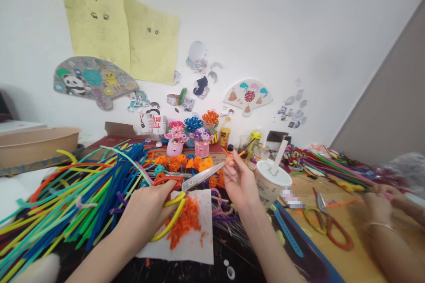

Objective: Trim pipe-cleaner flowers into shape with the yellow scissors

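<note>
My left hand (148, 210) is closed around the yellow handles of a pair of scissors (195, 180). Its silver blades point up and right toward my right hand (238, 179). My right hand pinches a thin orange pipe cleaner (236, 155) between its fingertips, just beyond the blade tips. Under the scissors lies a white sheet of paper (192, 243) with a heap of orange fuzz clippings (186, 221) on it.
A big spread of coloured pipe cleaners (76, 185) lies at the left. Small orange flowers (186, 162) and potted craft flowers (186, 135) stand behind. A lidded paper cup with a straw (272, 179) is right of my right hand. Another person's arm (388, 230) and red-and-yellow scissors (327, 221) are at the right.
</note>
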Tool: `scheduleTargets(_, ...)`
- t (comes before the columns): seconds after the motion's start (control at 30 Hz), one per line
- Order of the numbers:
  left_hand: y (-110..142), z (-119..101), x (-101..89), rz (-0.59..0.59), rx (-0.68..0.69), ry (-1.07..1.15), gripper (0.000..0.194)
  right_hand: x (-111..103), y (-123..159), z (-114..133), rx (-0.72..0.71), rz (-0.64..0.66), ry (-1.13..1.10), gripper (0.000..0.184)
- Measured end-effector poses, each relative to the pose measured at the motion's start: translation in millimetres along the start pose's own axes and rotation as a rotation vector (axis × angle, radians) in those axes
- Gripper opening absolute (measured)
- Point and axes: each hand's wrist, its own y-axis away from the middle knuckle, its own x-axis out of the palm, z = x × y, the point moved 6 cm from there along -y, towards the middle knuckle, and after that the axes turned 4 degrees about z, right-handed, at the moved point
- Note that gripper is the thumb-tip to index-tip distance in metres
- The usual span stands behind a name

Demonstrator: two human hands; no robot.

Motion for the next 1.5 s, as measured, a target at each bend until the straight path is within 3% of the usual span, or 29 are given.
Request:
scheduleTargets(0.33,-1,0,-1.4,-0.023,0.020,0.001,0.022,-2,-1,3,-0.046,0.009,0.085,0.035)
scheduleTargets(0.63,-2,-2,-1.7,-0.059,0.065,0.089,0.025,-1,0,-2,0.016,0.004,-0.053,0.030)
scheduleTargets(1.2,-3,-5,5.5,0.055,0.059,0.107,0.036,-2,0,-4,0.051,0.009,-0.103,0.029)
scheduleTargets(1.37,-2,-5,4.4,-0.022,0.093,0.083,0.039,-2,0,-3,0.017,0.036,-0.061,0.030)
scheduleTargets(1.5,1,-7,-5.4,-0.138,0.126,0.063,0.023,-10,-1,2,-0.056,-0.025,0.094,0.028)
